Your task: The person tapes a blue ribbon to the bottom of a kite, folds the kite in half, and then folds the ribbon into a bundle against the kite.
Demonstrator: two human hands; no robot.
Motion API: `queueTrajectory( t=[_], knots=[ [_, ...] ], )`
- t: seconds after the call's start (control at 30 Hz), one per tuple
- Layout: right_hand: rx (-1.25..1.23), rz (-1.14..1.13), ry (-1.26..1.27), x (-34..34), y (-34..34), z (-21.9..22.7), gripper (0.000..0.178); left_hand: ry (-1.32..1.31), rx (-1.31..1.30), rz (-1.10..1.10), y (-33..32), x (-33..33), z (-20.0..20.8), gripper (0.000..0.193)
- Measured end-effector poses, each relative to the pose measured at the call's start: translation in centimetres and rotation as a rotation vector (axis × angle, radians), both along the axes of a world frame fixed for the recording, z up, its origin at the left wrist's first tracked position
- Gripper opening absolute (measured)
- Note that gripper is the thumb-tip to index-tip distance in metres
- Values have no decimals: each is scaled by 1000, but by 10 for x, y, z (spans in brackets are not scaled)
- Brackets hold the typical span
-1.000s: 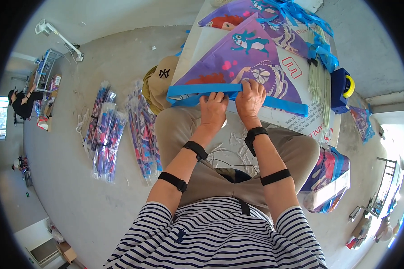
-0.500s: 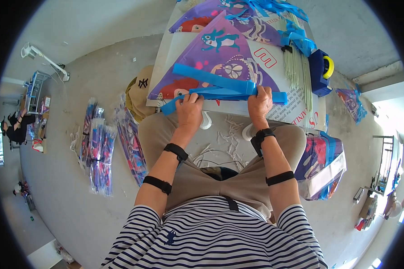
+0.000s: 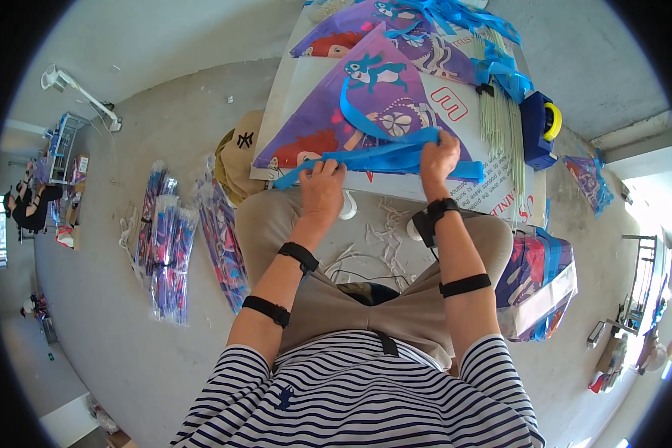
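A purple triangular sheet (image 3: 306, 123) printed with cartoon figures lies on the white board (image 3: 276, 101) in front of me. Along its near edge run folded lengths of blue ribbon (image 3: 384, 157). My left hand (image 3: 322, 190) is closed over the ribbon at the sheet's near left, fingertips on top. Farther right, my right hand (image 3: 439, 158) pinches the ribbon where it doubles back. From this pinch a loose strip curves up and left across the printed figures. A second purple sheet (image 3: 351, 33) lies beyond, partly covered by the first.
Pale thin strands (image 3: 494, 123) and a blue ribbon heap (image 3: 463, 13) lie on the board, with a blue dispenser with a yellow wheel (image 3: 539, 127) at its right edge. A tan cap (image 3: 235, 164) sits at left. Wrapped bundles (image 3: 173, 246) and a package (image 3: 530, 280) flank my legs.
My right hand has turned and risen slightly with the ribbon pinched in it. The loose strip, straight before, now curves upward over the sheet. My left hand stays on the ribbon.
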State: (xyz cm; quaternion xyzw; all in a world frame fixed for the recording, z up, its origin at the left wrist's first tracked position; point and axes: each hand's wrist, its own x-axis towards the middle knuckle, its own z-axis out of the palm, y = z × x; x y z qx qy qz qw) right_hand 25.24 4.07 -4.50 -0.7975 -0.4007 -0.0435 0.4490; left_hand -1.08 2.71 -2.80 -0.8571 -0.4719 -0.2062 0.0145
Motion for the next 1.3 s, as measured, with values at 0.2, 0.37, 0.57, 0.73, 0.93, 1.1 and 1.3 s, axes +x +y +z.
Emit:
queueTrajectory(
  t=[0.2,0.37,0.57,0.73,0.93,1.1,1.3],
  knots=[
    [-448,-16,179,95,-12,28,28,17,-26,39,1,-12,-2,29],
    [578,-148,1403,189,-45,53,32,44,-7,-5,4,-1,1,27],
    [292,-218,1266,228,-94,52,33,122,-67,-49,3,-5,19,34],
    [122,-64,1149,243,-112,34,27,162,-87,-64,2,1,26,54],
    [128,-269,1070,232,-114,32,17,193,-130,-135,4,6,43,67],
    [70,-298,913,218,-109,31,24,325,-188,-161,5,15,50,76],
    [-108,-386,531,249,-116,16,35,506,-275,-196,7,43,53,91]
  ],
)
